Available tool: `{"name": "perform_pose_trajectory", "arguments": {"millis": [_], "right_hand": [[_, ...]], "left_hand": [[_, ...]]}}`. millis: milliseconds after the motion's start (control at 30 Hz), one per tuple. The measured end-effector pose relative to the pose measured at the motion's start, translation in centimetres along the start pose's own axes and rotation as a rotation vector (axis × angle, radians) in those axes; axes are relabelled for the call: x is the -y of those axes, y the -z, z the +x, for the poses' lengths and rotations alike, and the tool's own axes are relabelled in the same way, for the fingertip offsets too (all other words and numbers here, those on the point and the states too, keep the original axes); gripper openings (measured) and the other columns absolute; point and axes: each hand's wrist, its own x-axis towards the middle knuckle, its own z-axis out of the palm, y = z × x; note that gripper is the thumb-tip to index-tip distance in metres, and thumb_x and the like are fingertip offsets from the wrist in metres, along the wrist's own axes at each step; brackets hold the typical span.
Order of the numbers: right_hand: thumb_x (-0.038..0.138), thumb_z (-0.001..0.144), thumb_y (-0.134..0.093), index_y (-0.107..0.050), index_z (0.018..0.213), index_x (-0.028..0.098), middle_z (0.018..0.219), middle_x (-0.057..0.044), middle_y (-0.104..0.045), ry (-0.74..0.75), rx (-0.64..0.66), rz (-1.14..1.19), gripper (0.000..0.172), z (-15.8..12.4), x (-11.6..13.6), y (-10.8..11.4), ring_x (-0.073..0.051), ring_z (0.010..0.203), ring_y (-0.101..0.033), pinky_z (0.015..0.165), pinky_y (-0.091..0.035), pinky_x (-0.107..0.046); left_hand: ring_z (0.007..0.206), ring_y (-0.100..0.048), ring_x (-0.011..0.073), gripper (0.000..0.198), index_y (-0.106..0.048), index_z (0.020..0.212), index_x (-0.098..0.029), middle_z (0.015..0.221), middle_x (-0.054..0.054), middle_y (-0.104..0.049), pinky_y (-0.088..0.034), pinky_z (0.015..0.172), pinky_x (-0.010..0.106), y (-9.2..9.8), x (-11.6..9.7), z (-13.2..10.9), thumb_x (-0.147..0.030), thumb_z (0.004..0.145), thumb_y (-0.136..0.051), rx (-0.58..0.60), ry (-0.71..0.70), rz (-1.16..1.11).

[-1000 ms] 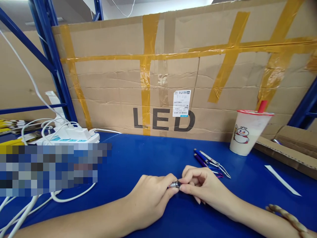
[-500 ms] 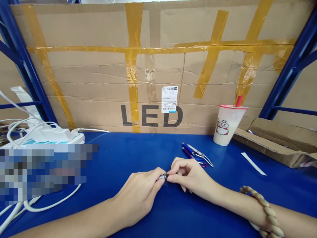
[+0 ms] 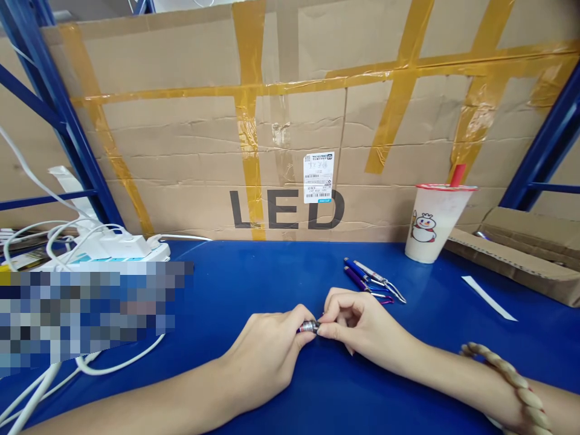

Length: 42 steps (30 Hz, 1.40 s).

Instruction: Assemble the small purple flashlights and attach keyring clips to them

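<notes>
A short, shiny metal tube with a label, like a keychain penlight, lies between my two hands; most of it is hidden by fingers. My left hand is closed around its left part, thumb and forefinger pressed on it. The thumb and forefinger of my right hand pinch its dark right end. Behind my right hand several slim penlights with clips lie bunched on the table, among them a blue one, a purple one and a silver one.
A drink cup with a red straw stands at the back right of the blue table. Near it are a white strip and an open cardboard box. White cables and a power strip occupy the left. A large LED carton closes off the back.
The view has shifted, so everything except the carton's top sits slightly differently in the picture. More of the tube's labelled side shows between my fingers. Both hands keep their grip.
</notes>
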Motion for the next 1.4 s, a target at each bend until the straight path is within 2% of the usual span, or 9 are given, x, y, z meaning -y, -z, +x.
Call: {"name": "perform_pose_trajectory", "arguments": {"millis": [167, 400, 600, 900, 1400], "right_hand": [[0.055, 0.063, -0.075, -0.052, 0.06, 0.015, 0.061, 0.004, -0.051, -0.04, 0.006, -0.02, 0.046, 0.01, 0.13, -0.03, -0.003, 0.039, -0.044, 0.039, -0.032, -0.018], [0.056, 0.062, -0.074, -0.052, 0.061, 0.017, 0.04, 0.007, -0.044, -0.122, 0.006, -0.035, 0.045, 0.15, 0.21, 0.0, -0.006, 0.036, -0.04, 0.04, -0.028, -0.019], [0.056, 0.066, -0.072, -0.053, 0.062, 0.016, 0.04, 0.006, -0.045, -0.12, -0.003, -0.047, 0.044, 0.11, 0.39, 0.0, -0.006, 0.036, -0.041, 0.041, -0.029, -0.019], [0.055, 0.067, -0.071, -0.058, 0.068, 0.017, 0.041, 0.008, -0.042, -0.055, -0.026, -0.05, 0.041, -0.02, 0.64, -0.07, -0.006, 0.036, -0.041, 0.04, -0.032, -0.019], [0.05, 0.064, -0.076, -0.061, 0.075, 0.016, 0.045, 0.008, -0.042, -0.07, -0.037, -0.023, 0.039, -0.03, 0.73, 0.04, -0.005, 0.037, -0.042, 0.04, -0.033, -0.019]], "left_hand": [[0.073, -0.065, 0.0167, 0.018, -0.05, 0.097, -0.022, 0.085, -0.001, -0.069, -0.042, 0.062, 0.024, 0.19, -0.08, 0.07, -0.027, 0.096, -0.032, 0.032, 0.004, -0.003], [0.078, -0.065, 0.0156, 0.023, -0.053, 0.101, -0.023, 0.093, 0.0, -0.069, -0.045, 0.066, 0.024, 0.14, -0.02, 0.11, -0.029, 0.097, -0.031, 0.009, 0.008, -0.039], [0.078, -0.065, 0.0163, 0.024, -0.049, 0.112, -0.025, 0.093, 0.0, -0.069, -0.045, 0.067, 0.024, 0.39, -0.17, 0.14, -0.031, 0.097, -0.032, 0.004, 0.032, -0.069], [0.073, -0.065, 0.0159, 0.024, -0.049, 0.109, -0.024, 0.089, 0.0, -0.067, -0.045, 0.065, 0.024, 0.55, -0.36, 0.09, -0.033, 0.097, -0.029, -0.011, 0.068, -0.06], [0.076, -0.065, 0.016, 0.021, -0.047, 0.108, -0.026, 0.091, -0.002, -0.067, -0.043, 0.067, 0.024, 0.63, -0.26, 0.16, -0.032, 0.098, -0.029, -0.023, 0.096, -0.135]]}}
